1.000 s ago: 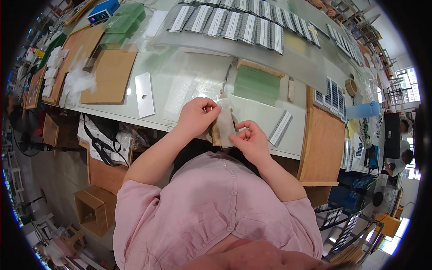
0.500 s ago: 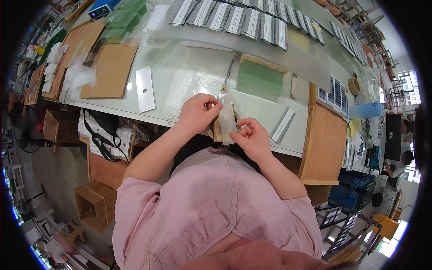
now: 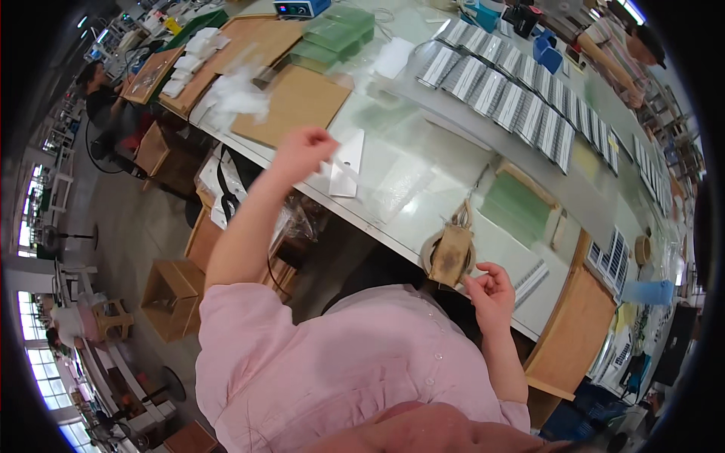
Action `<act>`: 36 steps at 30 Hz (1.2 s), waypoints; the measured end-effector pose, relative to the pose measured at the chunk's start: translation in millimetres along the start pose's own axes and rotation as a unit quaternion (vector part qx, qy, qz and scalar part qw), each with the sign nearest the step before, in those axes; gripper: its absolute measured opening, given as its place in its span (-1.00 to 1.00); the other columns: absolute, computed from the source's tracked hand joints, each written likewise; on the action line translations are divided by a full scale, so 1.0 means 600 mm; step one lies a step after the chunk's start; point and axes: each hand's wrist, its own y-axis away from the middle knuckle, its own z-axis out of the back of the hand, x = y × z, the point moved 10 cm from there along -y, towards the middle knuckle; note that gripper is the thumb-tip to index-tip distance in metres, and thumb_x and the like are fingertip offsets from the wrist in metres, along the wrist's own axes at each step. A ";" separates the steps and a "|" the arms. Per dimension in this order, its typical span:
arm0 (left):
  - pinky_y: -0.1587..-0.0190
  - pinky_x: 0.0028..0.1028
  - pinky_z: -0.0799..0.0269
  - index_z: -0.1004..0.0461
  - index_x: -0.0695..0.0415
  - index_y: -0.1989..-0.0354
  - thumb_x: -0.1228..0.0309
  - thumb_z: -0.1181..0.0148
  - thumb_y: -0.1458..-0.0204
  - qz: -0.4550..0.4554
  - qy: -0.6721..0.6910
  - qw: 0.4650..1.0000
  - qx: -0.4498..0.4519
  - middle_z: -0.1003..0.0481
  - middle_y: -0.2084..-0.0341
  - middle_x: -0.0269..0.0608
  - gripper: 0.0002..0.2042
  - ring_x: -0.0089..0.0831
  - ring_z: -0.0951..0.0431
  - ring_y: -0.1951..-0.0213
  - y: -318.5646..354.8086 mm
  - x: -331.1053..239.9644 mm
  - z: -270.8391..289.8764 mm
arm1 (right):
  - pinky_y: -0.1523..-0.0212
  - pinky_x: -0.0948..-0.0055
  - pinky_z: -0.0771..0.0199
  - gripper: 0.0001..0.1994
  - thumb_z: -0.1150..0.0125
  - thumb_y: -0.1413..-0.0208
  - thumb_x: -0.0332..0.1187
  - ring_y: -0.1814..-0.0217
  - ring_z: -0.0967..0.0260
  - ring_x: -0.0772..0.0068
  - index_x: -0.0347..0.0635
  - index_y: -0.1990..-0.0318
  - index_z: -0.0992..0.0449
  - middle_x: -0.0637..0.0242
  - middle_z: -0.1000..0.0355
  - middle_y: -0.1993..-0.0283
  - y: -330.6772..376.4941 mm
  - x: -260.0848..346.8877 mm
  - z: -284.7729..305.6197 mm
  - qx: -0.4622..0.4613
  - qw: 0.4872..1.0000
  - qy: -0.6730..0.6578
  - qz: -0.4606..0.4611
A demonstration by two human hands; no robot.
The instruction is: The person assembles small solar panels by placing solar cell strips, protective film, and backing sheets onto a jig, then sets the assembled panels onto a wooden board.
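Observation:
My left hand (image 3: 300, 156) is raised over the table edge on the left, blurred by motion. Its fingers pinch a thin translucent plastic strip (image 3: 340, 167) that trails over a white plate with a hole (image 3: 346, 181). On the near edge of the table sits a worn brown block (image 3: 452, 253) on a round base, with a wire running off its far end. Its top is bare. My right hand (image 3: 492, 294) is beside the block's near right corner, fingers loosely curved and apart, with nothing visible in them. Whether the thumb touches the block I cannot tell.
Clear film pieces (image 3: 404, 192) lie on the table between the hands. Beyond are a green stack of sheets (image 3: 517, 205) and a raised clear panel bearing rows of grey-striped pieces (image 3: 513, 102). A wooden box (image 3: 563, 321) stands at right. Cardboard (image 3: 294, 106) lies at left.
My left hand has moved left, away from the brown block, taking the translucent strip off it. My right hand stays near the block. The whole view has swung to the left.

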 end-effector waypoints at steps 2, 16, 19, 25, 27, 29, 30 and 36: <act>0.52 -0.52 -0.44 -0.48 0.23 0.32 0.35 -0.18 -0.01 -0.013 -0.055 0.990 -0.127 -0.50 0.56 -0.24 -0.81 -0.51 -0.48 0.59 -0.041 0.006 0.129 | 0.53 0.73 -0.20 -0.70 -0.25 -0.03 -0.52 0.52 -0.26 0.75 -0.21 0.06 -0.38 0.51 -0.36 0.54 0.001 -0.002 0.003 -0.021 1.000 0.007 0.003; 0.09 -0.33 -0.43 -0.52 0.16 0.20 0.35 -0.26 0.06 -0.248 -0.214 0.944 0.022 -0.51 0.21 -0.13 -0.75 -0.24 -0.49 0.14 -0.033 -0.055 -0.141 | 0.44 0.75 -0.23 -0.77 -0.22 -0.06 -0.53 0.47 -0.23 0.81 -0.28 0.11 -0.40 0.51 -0.38 0.48 -0.008 -0.007 -0.009 -0.010 1.000 0.011 -0.019; -0.03 -0.26 -0.34 -0.53 0.17 0.25 0.34 -0.27 0.10 -0.358 -0.249 0.896 0.080 -0.48 0.16 -0.09 -0.76 -0.09 -0.38 0.03 -0.003 -0.095 -0.268 | 0.44 0.76 -0.22 -0.78 -0.21 -0.06 -0.53 0.48 -0.22 0.82 -0.28 0.12 -0.41 0.52 -0.37 0.48 -0.008 -0.007 0.000 -0.013 1.000 0.004 -0.005; -0.06 -0.26 -0.31 -0.54 0.19 0.36 0.35 -0.25 0.10 -0.286 -0.322 0.896 0.106 -0.46 0.17 -0.11 -0.81 -0.10 -0.35 0.03 -0.044 -0.101 -0.350 | 0.44 0.76 -0.23 -0.79 -0.22 -0.06 -0.53 0.48 -0.21 0.83 -0.28 0.14 -0.43 0.53 -0.37 0.48 0.001 -0.015 0.014 -0.025 1.000 0.010 -0.007; -0.04 -0.25 -0.32 -0.54 0.19 0.40 0.35 -0.25 0.11 -0.276 -0.338 0.892 0.120 -0.46 0.19 -0.11 -0.83 -0.10 -0.36 0.05 -0.051 -0.098 -0.364 | 0.44 0.76 -0.23 -0.80 -0.23 -0.05 -0.52 0.48 -0.19 0.83 -0.29 0.15 -0.43 0.54 -0.36 0.49 0.003 -0.022 0.018 -0.032 0.999 0.007 -0.016; -0.02 -0.25 -0.32 -0.54 0.19 0.46 0.36 -0.26 0.12 -0.250 -0.361 0.890 0.122 -0.46 0.21 -0.10 -0.85 -0.11 -0.36 0.06 -0.057 -0.086 -0.372 | 0.47 0.75 -0.23 -0.79 -0.23 -0.05 -0.53 0.49 -0.22 0.80 -0.27 0.14 -0.42 0.52 -0.37 0.48 0.003 -0.023 0.018 -0.030 0.999 0.002 -0.012; -0.02 -0.25 -0.32 -0.54 0.19 0.46 0.36 -0.26 0.12 -0.250 -0.363 0.889 0.123 -0.46 0.21 -0.10 -0.85 -0.11 -0.36 0.06 -0.056 -0.079 -0.374 | 0.49 0.75 -0.23 -0.78 -0.22 -0.05 -0.54 0.49 -0.25 0.77 -0.26 0.13 -0.42 0.50 -0.38 0.48 0.003 -0.023 0.016 -0.027 1.000 0.000 -0.009; 0.20 -0.39 -0.42 -0.46 0.20 0.36 0.35 -0.17 -0.03 -0.150 -0.255 0.945 0.140 -0.51 0.35 -0.16 -0.84 -0.27 -0.49 0.27 -0.036 -0.095 -0.336 | 0.46 0.74 -0.26 -0.77 -0.24 -0.06 -0.49 0.48 -0.22 0.81 -0.27 0.12 -0.43 0.53 -0.38 0.46 -0.004 -0.005 0.019 -0.030 0.999 -0.021 0.014</act>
